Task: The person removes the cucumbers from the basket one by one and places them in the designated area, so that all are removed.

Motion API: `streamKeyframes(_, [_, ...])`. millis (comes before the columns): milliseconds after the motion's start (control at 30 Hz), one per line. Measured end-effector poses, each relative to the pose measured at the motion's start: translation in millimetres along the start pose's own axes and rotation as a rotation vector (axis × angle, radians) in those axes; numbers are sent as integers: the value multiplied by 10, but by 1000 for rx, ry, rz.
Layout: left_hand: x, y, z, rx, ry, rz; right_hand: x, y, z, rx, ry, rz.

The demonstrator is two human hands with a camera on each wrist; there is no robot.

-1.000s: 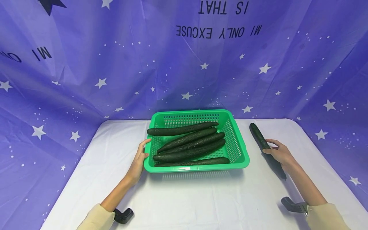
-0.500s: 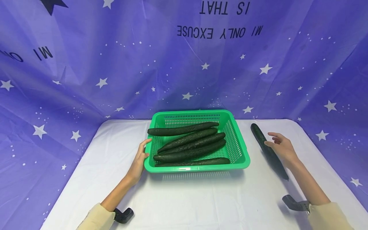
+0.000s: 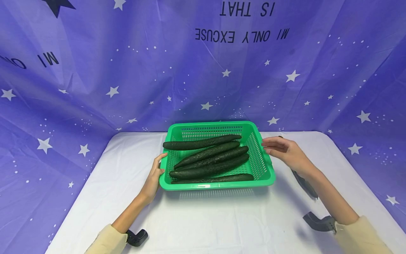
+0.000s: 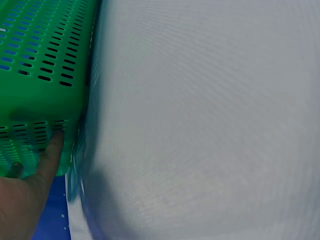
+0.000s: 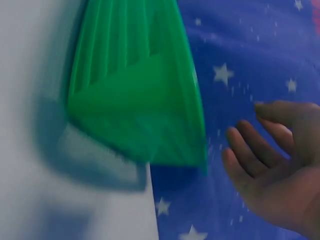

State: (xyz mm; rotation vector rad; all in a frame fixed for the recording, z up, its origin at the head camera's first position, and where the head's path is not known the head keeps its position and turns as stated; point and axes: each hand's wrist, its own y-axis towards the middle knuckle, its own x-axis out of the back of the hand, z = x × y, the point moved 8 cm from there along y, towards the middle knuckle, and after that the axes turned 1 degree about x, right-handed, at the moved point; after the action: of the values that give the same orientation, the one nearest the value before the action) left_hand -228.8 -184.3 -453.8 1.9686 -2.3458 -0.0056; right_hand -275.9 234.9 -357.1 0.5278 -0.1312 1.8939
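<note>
A green plastic basket (image 3: 219, 185) with slotted walls stands on the white-covered table and holds several long dark green cucumbers (image 3: 203, 143). My left hand (image 3: 151, 185) grips the basket's left end at the rim; its other fingers are partly hidden, and in the left wrist view a finger (image 4: 50, 155) presses the slotted wall. Beside the right rim hovers my right hand (image 3: 290, 155), fingers loosely bent, holding nothing. The right wrist view shows that hand (image 5: 280, 162) apart from the basket. Another cucumber (image 3: 303, 183) lies on the table to the right, partly hidden by the right hand and forearm.
A blue-purple curtain (image 3: 203, 81) with stars and lettering hangs close behind the table's (image 3: 215, 222) back edge and along both sides. Black camera mounts (image 3: 137, 237) are worn at both wrists.
My right hand has let go of the cucumber on the table, lifted and moved left to the basket's right rim. The left hand and the basket have stayed in place.
</note>
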Motion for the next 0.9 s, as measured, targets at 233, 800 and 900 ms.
streamKeyframes(233, [2,-2,-1,-2,4,-3,-598,108,145,19,21,374])
streamKeyframes(800, [19,5,22,8,8,-11,-1337,363,-176,-72,-32,729])
streamKeyframes(900, [15,8,21,6,8,-6,-1403,374,-205,-68,-62,769])
